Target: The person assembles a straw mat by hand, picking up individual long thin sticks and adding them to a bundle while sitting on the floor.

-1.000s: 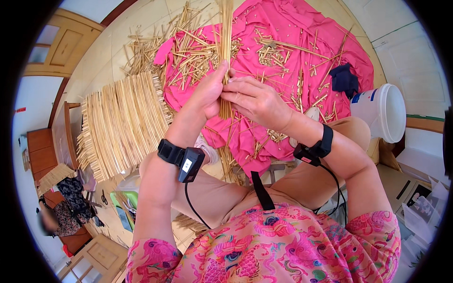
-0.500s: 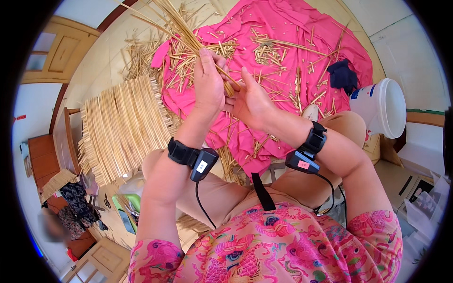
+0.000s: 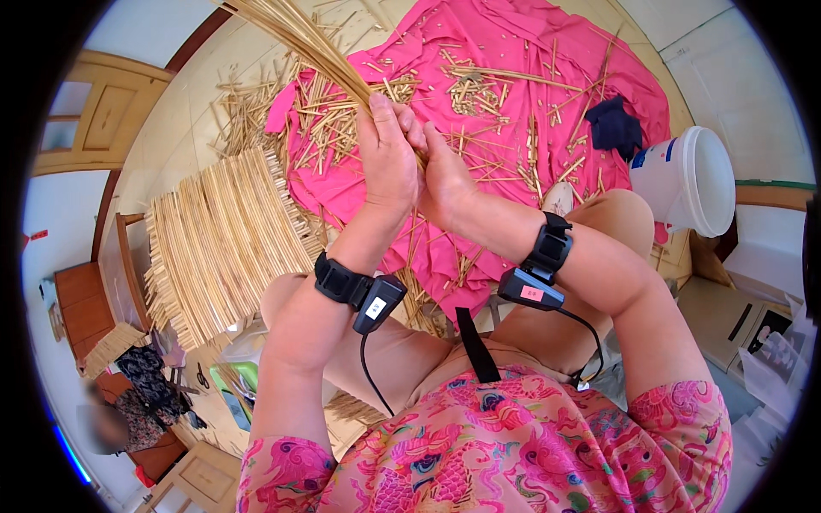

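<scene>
since a moment ago both hands have come up and the straw bundle (image 3: 299,38) now leans up and to the left. my left hand (image 3: 389,158) is wrapped tight round the bottom of the bundle so the stalks stay together. my right hand (image 3: 445,175) presses in beside it, fingers closed on the same stalks, to keep the ends even. loose straw lies on the pink cloth (image 3: 547,94) below, and the woven straw mat (image 3: 227,239) lies to the left, close by

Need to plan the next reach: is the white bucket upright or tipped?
Tipped: the bucket lies on its side beside the pink cloth, its round end facing right.
</scene>
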### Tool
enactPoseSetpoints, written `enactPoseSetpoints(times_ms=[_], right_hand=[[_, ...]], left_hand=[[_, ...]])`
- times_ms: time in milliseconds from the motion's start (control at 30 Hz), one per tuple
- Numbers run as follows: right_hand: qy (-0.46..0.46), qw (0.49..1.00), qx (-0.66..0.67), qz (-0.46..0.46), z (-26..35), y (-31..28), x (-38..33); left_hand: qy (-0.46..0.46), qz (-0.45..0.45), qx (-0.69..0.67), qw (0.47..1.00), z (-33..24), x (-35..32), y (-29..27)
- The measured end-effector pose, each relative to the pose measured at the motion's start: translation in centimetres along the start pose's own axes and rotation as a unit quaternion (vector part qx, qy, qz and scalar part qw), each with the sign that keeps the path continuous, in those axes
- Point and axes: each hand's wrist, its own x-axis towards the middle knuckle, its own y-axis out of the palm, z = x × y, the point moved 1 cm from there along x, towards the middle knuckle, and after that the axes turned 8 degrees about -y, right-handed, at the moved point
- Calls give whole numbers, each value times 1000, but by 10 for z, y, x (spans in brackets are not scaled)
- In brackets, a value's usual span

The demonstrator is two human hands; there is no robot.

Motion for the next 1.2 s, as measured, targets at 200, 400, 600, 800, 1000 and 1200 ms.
enactPoseSetpoints(times_ms=[200,400,600,800,1000,1200], right_hand=[[71,992,-42,97,11,5,-11],[66,993,-64,70,19,11,-12],[45,994,36,94,14,13,-6],[14,991,62,116,10,7,6],[8,996,65,63,12,6,8],[-12,998,68,-4,10,10,17]], left_hand=[[-80,14,-37,996,-20,15,-9],[-156,44,-141,977,-24,19,-17],[-130,52,-101,985,-17,13,-13],[-70,40,-81,993,-7,8,-7],[-60,13,-79,995,-2,4,-5],[-105,-1,-126,986,7,-2,-6]])
